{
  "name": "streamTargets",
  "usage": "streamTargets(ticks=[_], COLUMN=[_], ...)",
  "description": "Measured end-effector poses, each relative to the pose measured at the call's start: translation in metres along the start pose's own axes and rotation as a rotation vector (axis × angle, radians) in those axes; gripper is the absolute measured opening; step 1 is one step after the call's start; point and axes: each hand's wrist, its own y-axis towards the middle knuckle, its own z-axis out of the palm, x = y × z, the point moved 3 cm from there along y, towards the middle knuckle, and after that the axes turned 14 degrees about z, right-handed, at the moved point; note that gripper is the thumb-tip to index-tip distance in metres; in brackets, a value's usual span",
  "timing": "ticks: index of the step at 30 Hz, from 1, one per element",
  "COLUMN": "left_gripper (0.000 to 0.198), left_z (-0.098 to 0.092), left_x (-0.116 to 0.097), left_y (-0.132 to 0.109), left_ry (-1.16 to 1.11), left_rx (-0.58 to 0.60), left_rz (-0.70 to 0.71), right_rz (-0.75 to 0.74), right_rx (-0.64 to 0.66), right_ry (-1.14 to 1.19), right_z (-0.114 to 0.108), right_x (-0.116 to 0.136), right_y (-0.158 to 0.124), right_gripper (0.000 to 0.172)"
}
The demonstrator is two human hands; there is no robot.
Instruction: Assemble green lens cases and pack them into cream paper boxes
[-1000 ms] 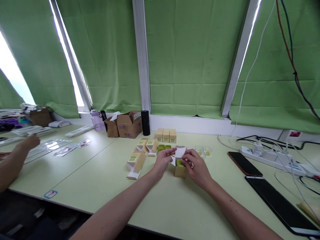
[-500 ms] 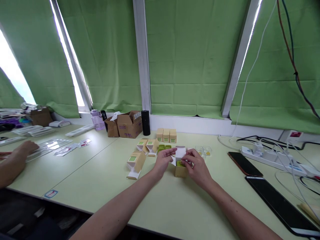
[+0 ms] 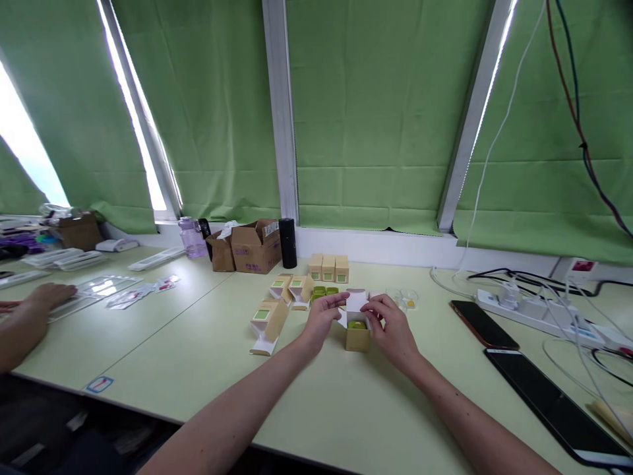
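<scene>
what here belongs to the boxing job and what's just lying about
In use: open tan box with green jar inside, held by left hand and right hand; spare open boxes; closed boxes; loose green jars.
Lying about: phone; power strip; cardboard cartons; black bottle.

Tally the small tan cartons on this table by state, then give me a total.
Closed cartons, upright in the back row: 3
Open cartons lying on their sides: 3
Open upright carton, held between left hand and right hand: 1
Total: 7
</scene>
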Motion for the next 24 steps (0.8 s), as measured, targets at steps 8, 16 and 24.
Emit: streamTargets(ticks=[8, 16, 24], left_gripper=[0.056, 0.053, 0.048], left_z=[0.004, 0.002, 0.003], left_x=[-0.005, 0.001, -0.002], left_y=[-0.001, 0.002, 0.001], left_ry=[-0.037, -0.051, 0.032], left_rx=[-0.023, -0.013, 0.015], left_rz=[-0.031, -0.038, 0.014], right_rz=[0.110, 0.227, 0.285], right_rx=[-0.098, -0.130, -0.118], right_ry=[0.103, 0.184, 0.237], right_z=[-0.007, -0.005, -0.002], right_x=[-0.013, -0.029, -0.035], right_y=[0.007, 0.011, 0.012], right_gripper=[0.024, 0.027, 0.029])
